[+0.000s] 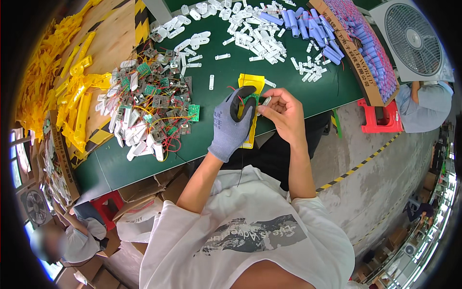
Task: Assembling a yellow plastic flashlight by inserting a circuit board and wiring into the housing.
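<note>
In a grey glove with dark fingertips, my left hand (230, 124) grips a long yellow plastic casing (251, 80) at the table's near edge. A green circuit board (251, 98) shows under its fingertips against the casing, and a thin red wire pokes out beside them. My bare right hand (287, 117) is closed, pinching a small white plastic piece (266, 101) close to the casing's right side. The fingers partly cover that piece. Below the casing hangs a thin dark wire (241, 166).
Wired circuit boards (166, 96) are heaped left on the green table. White plastic pieces (260, 38) and blue cylindrical cells (313, 26) spread along the back. Farther left lie yellow casings (82, 111). A cardboard box (358, 62) and fan (413, 41) stand right. Other people sit at both sides.
</note>
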`<state>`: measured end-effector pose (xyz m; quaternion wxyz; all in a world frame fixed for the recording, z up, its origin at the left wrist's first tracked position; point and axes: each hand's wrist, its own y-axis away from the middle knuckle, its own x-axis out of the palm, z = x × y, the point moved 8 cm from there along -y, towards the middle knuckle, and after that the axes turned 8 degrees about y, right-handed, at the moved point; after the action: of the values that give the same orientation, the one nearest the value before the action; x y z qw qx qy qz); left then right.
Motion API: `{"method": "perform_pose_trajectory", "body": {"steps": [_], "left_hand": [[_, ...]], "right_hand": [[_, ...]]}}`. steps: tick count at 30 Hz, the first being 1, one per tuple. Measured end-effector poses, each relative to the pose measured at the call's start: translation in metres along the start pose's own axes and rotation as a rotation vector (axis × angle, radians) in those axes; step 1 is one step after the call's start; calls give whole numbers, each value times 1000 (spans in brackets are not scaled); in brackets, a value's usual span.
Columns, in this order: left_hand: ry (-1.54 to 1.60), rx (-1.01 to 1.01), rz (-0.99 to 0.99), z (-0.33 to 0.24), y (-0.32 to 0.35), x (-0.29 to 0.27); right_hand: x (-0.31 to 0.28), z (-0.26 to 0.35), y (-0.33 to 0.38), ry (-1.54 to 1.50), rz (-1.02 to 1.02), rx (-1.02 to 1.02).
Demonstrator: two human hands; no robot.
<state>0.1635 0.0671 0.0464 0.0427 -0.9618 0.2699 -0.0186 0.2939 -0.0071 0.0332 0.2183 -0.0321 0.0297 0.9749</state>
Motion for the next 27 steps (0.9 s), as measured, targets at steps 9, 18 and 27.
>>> {"method": "perform_pose_trajectory", "body": {"steps": [9, 18, 27], "left_hand": [[9, 30, -57, 5, 4, -4], [-99, 43, -23, -7, 3, 0], [-125, 108, -18, -11, 2, 2]], "right_hand": [[13, 19, 16, 104, -208, -123], [18, 1, 23, -21, -164, -24], [21, 11, 25, 21, -118, -70]]}}
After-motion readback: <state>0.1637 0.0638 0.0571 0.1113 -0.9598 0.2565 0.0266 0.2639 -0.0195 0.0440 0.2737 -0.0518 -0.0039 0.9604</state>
